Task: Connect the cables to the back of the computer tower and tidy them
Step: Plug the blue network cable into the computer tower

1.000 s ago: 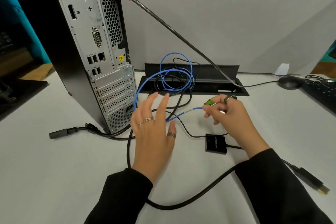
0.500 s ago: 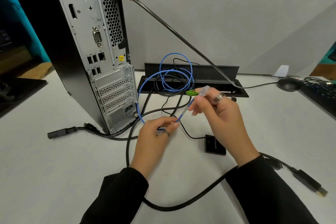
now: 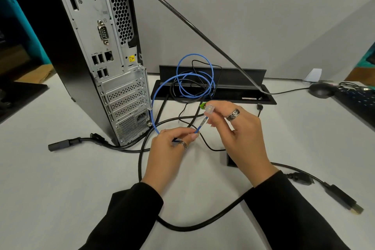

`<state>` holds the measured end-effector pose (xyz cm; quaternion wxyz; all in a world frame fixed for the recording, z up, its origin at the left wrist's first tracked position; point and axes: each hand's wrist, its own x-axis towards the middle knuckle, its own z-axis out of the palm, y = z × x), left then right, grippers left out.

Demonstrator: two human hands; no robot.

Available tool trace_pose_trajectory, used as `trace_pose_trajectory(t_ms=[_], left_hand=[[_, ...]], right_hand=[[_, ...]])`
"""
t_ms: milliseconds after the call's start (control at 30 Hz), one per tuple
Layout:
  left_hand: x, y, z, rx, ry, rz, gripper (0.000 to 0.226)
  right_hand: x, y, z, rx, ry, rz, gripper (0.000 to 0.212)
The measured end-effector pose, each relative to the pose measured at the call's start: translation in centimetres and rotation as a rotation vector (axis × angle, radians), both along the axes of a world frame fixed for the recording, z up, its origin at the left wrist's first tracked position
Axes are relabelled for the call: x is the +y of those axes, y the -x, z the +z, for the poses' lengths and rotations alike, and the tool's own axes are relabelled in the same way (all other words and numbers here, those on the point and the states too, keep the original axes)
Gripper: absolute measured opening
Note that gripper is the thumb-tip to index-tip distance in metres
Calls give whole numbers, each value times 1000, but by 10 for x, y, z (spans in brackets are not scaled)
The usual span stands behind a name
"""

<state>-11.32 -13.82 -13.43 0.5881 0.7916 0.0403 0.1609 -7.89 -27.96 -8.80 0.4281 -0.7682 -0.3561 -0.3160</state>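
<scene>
Right of the tower (image 3: 85,50), the left hand (image 3: 168,148) has now gripped the blue cable (image 3: 154,111) while the right hand (image 3: 239,128) pinches its plug (image 3: 209,109), ready for the network port (image 3: 109,56).

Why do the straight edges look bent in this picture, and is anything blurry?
Head view: the wide-angle lens bows lines, so the computer tower leans and the grey divider panel slopes toward the frame's edges. Lighting is even, with soft shadows on the desk. The hands and the clear plug on the blue cable are slightly soft; the mouse at far right is smeared.
</scene>
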Motion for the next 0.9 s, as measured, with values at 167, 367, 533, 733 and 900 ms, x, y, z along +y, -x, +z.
trace_pose_trajectory(t_ms=[167,367,533,733,900], left_hand=[[0,1,1,4,5,-2,12],[1,0,0,-3,-6,5,12],[4,1,0,-7,-49,-6,12],[8,6,3,-7,-98,8,14],[16,17,16,5,-254,-41,9]], right_hand=[[0,0,0,-34,13,5,23],[-1,0,0,-49,12,-21,21],[0,-1,2,-51,32,-64,18],[8,8,3,69,5,-3,19],[16,21,12,64,69,99,26]])
